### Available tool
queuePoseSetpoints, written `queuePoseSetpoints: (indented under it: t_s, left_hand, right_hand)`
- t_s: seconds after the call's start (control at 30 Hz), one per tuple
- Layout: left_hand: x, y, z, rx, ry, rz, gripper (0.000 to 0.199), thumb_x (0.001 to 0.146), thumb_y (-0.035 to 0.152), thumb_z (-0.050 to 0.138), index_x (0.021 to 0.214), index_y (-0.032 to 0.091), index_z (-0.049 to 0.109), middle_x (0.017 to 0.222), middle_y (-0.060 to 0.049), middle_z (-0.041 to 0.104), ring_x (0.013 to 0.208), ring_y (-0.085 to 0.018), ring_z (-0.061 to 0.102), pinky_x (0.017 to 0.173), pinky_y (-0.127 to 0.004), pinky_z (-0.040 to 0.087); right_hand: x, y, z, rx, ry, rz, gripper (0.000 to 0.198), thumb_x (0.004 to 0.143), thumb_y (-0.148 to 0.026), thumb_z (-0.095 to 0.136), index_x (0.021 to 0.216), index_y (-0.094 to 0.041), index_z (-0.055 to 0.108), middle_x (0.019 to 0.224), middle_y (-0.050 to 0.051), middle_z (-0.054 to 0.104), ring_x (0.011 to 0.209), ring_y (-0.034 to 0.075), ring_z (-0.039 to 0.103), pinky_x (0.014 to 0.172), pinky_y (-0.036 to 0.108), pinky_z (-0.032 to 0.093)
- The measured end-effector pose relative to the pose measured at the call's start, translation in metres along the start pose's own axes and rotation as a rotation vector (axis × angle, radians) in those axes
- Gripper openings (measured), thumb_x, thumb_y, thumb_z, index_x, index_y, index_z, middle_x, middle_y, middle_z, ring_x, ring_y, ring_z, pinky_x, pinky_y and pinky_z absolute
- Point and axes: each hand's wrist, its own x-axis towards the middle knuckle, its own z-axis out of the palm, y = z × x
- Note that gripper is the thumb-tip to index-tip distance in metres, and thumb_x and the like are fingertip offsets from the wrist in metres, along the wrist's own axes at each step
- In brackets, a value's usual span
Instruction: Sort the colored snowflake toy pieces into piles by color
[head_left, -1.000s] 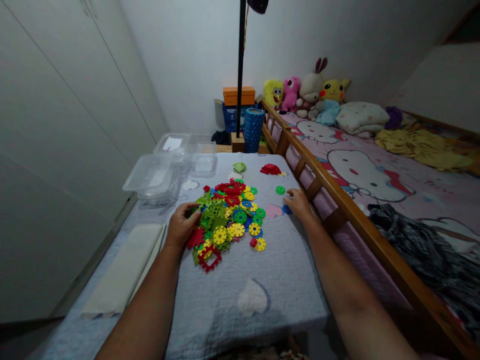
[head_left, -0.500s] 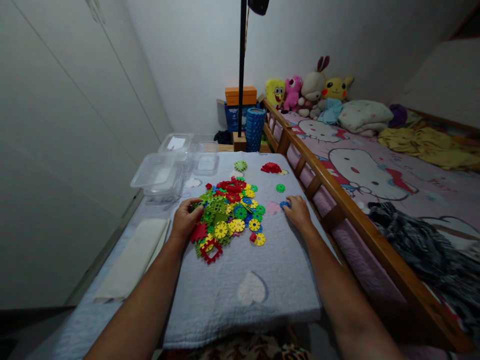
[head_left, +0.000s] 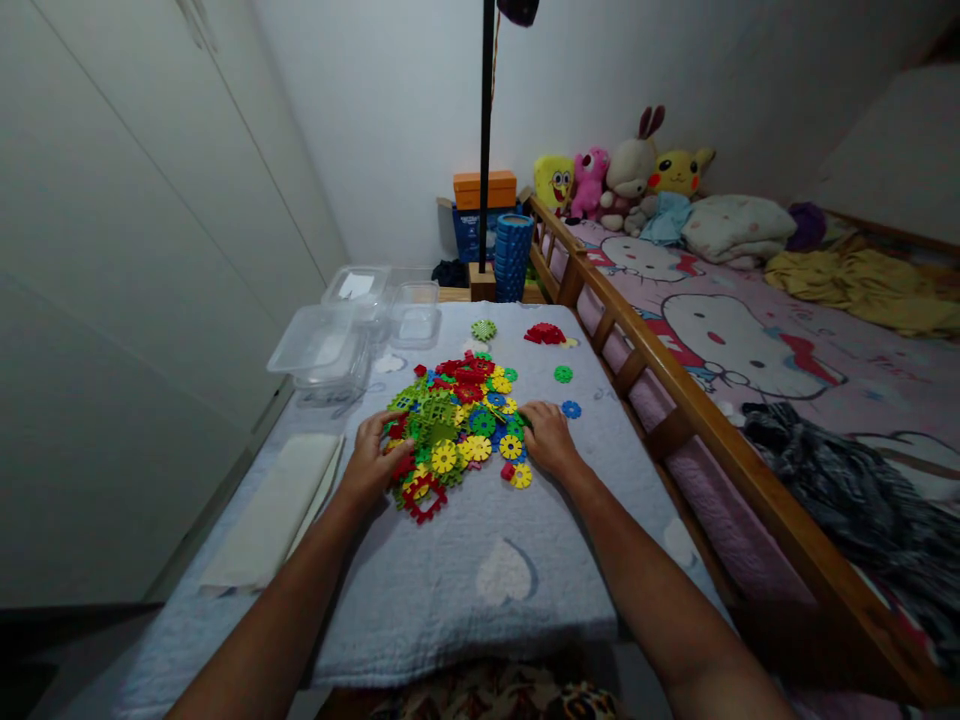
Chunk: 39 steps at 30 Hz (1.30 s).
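A heap of flat plastic building pieces (head_left: 444,415), green, red, yellow and blue, lies mid-table. Against its left side rests my left hand (head_left: 373,455), open, with thumb and fingers parted around red and green pieces. My right hand (head_left: 550,437) reaches the heap's right edge, its fingertips by green flower-shaped discs (head_left: 516,424); its thumb and fingers look apart. A blue disc (head_left: 571,410) lies alone right of that hand. Beyond it are a green disc (head_left: 562,374) and a group of red pieces (head_left: 544,333). A yellow-green disc group (head_left: 484,330) sits behind the heap.
Clear plastic boxes and lids (head_left: 322,345) stand at the back left. A folded cream cloth (head_left: 274,510) lies at the left. The wooden bed rail (head_left: 660,390) runs along the right side. A black pole (head_left: 485,140) and a blue foam roller (head_left: 513,260) are behind the table.
My right hand has let go of the blue disc, which now lies on the cloth, and has moved left to the heap. My left hand stays at the heap's left side.
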Motion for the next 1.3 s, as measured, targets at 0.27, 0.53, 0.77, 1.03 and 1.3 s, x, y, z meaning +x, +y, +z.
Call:
queuePoseSetpoints:
  t_s: [0.27,0.53,0.77,1.03,1.3]
  left_hand:
    - [-0.013,0.007,0.008,0.156,0.032,0.131,0.040,0.086,0.045,0.059,0.119,0.022,0.059,0.129,-0.011,0.057,0.128,-0.030,0.052,0.115,-0.050,0.039]
    - [-0.012,0.008,0.007,0.169,0.020,0.099,0.034,0.083,0.042,0.062,0.111,0.023,0.063,0.126,-0.012,0.059,0.124,-0.031,0.054,0.113,-0.049,0.040]
    - [-0.012,0.009,0.006,0.155,0.033,0.086,0.034,0.083,0.040,0.060,0.110,0.021,0.064,0.125,-0.012,0.059,0.123,-0.031,0.055,0.112,-0.049,0.041]
    - [-0.013,0.008,0.005,0.161,0.026,0.095,0.031,0.084,0.040,0.059,0.108,0.021,0.063,0.125,-0.012,0.059,0.123,-0.030,0.055,0.112,-0.048,0.041]
    - [-0.011,0.008,0.005,0.161,0.025,0.089,0.031,0.082,0.041,0.060,0.106,0.022,0.064,0.123,-0.011,0.060,0.122,-0.030,0.055,0.112,-0.048,0.041]
  right_hand:
    - [0.006,0.007,0.001,0.143,0.028,-0.007,0.029,0.086,-0.011,0.051,0.105,-0.019,0.071,0.115,0.009,0.070,0.112,0.022,0.056,0.104,0.037,0.036]
    - [0.040,-0.001,0.007,-0.004,-0.003,0.128,0.022,0.090,-0.028,0.060,0.108,-0.020,0.070,0.109,0.011,0.064,0.106,0.024,0.056,0.094,0.034,0.041]
    - [0.053,-0.007,0.014,0.088,0.026,0.225,0.014,0.078,-0.024,0.065,0.092,-0.021,0.064,0.098,0.006,0.062,0.095,0.020,0.055,0.085,0.031,0.043]
    - [0.036,0.028,-0.017,0.740,0.238,0.439,0.018,0.071,-0.038,0.059,0.075,-0.022,0.052,0.067,-0.004,0.054,0.061,0.014,0.052,0.057,0.025,0.040]
    - [-0.038,0.073,-0.066,0.584,0.006,0.409,0.021,0.072,-0.036,0.060,0.084,-0.020,0.065,0.057,-0.005,0.052,0.051,0.014,0.048,0.049,0.025,0.031]
